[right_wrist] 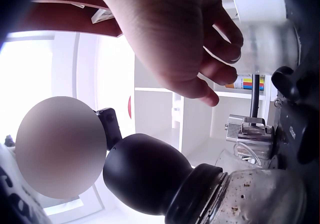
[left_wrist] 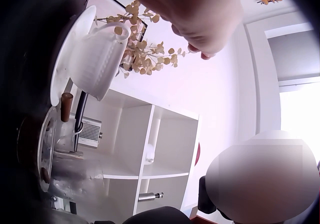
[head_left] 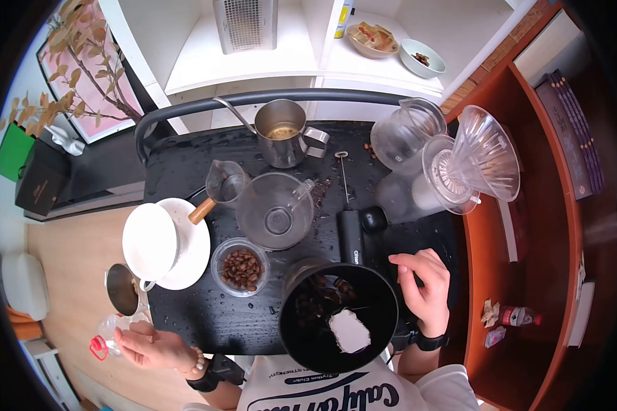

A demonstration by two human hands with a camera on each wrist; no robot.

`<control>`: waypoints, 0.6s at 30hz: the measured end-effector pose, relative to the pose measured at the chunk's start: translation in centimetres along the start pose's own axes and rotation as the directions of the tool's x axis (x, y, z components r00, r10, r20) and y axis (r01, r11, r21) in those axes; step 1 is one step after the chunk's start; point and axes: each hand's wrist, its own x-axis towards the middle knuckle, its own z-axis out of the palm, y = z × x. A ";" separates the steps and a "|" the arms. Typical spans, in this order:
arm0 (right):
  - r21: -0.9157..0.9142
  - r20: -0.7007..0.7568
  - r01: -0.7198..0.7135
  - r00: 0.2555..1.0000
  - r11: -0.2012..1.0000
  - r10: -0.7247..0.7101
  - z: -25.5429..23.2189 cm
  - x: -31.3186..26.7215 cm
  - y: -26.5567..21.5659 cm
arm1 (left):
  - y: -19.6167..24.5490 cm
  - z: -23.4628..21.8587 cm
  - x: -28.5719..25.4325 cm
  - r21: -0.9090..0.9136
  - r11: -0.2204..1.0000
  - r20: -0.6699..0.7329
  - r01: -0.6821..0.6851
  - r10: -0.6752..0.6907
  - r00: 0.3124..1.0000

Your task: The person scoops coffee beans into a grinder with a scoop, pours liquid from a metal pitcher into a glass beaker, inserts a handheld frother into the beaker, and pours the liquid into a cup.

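My left hand point(head_left: 154, 348) hovers off the table's near left corner, fingers relaxed with nothing in them. It overlaps a clear bottle with a red cap point(head_left: 99, 346) in the head view. My right hand point(head_left: 426, 284) is raised at the right, fingers loosely bent, holding nothing. Beside it lies a black handheld frother point(head_left: 350, 236) with a thin metal whisk. Between the hands, close to my body, stands a tall container with a shiny black top point(head_left: 301, 332); the right wrist view shows its black dome point(right_wrist: 145, 174) over a speckled glass jar point(right_wrist: 255, 199).
A plastic cup of coffee beans point(head_left: 241, 269), a glass jug point(head_left: 274, 212), a wooden-handled glass pitcher point(head_left: 226, 181) and a white cup point(head_left: 149, 241) on a saucer point(head_left: 195, 240) stand left. Behind are a steel gooseneck kettle point(head_left: 281, 140) and a clear ribbed dripper point(head_left: 483, 154).
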 end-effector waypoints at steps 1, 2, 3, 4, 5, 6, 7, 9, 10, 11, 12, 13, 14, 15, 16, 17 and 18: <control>-0.002 -0.004 -0.002 1.000 1.000 0.002 -0.1 -0.1 0.0 | 0.1 0.3 0.0 0.005 0.998 -0.043 -0.061 0.061 0.997; 0.001 -0.010 -0.008 1.000 1.000 0.008 -0.2 -0.1 0.1 | 0.4 0.7 0.0 0.000 0.998 -0.040 -0.060 0.060 0.997; 0.006 -0.014 -0.014 1.000 1.000 0.014 -0.3 -0.1 0.1 | 0.9 1.0 0.0 -0.031 0.999 -0.045 -0.042 0.041 0.998; 0.006 -0.016 -0.016 1.000 1.000 0.017 -0.5 -0.1 0.2 | 1.2 1.2 -0.1 -0.058 0.998 -0.049 -0.026 0.023 0.999; 0.001 -0.020 -0.017 1.000 1.000 0.017 -0.6 -0.2 0.3 | 1.2 1.3 -0.1 -0.058 0.998 -0.046 -0.026 0.024 0.999; -0.003 -0.025 -0.017 1.000 1.000 0.017 -0.6 -0.2 0.4 | 1.2 1.3 0.0 -0.051 0.998 -0.050 -0.039 0.037 0.998; -0.001 -0.025 -0.019 1.000 1.000 0.019 -0.7 -0.2 0.5 | 1.2 1.4 0.0 -0.042 0.998 -0.054 -0.052 0.050 0.997; -0.009 -0.046 -0.019 0.999 1.000 0.018 -0.8 -0.2 0.6 | 1.2 1.3 0.1 -0.102 0.994 -0.023 -0.043 0.041 0.999; -0.007 -0.046 -0.020 0.999 1.000 0.020 -0.8 -0.2 0.6 | 1.1 1.3 0.1 -0.162 0.986 0.006 -0.031 0.032 0.999; -0.002 -0.052 -0.017 0.998 1.000 0.017 -0.8 -0.2 0.6 | 1.1 1.4 0.2 -0.161 0.987 0.008 -0.031 0.033 0.999; 0.002 -0.059 -0.015 0.998 1.000 0.015 -0.9 -0.2 0.6 | 1.2 1.4 0.2 -0.178 0.984 0.009 -0.011 0.013 1.000; 0.002 -0.059 -0.017 0.998 1.000 0.017 -0.9 -0.2 0.7 | 1.2 1.5 0.2 -0.195 0.981 0.010 0.009 -0.007 1.000; 0.010 -0.063 -0.016 0.998 1.000 0.017 -0.9 -0.2 0.7 | 1.1 1.4 0.3 -0.194 0.981 0.012 0.010 -0.008 1.000; 0.019 -0.068 -0.014 0.998 1.000 0.015 -0.9 -0.3 0.8 | 0.8 1.1 0.4 -0.225 0.974 0.047 0.006 0.004 0.999; 0.019 -0.067 -0.015 0.998 1.000 0.016 -0.9 -0.3 0.8 | 0.7 0.9 0.5 -0.255 0.967 0.081 0.003 0.018 0.997; 0.017 -0.067 -0.016 0.998 1.000 0.017 -0.9 -0.3 0.8 | 0.6 0.7 0.5 -0.255 0.967 0.082 0.003 0.018 0.996; 0.016 -0.068 -0.017 0.998 1.000 0.018 -0.9 -0.3 0.9 | 0.6 0.6 0.5 -0.298 0.955 0.101 0.005 0.027 0.995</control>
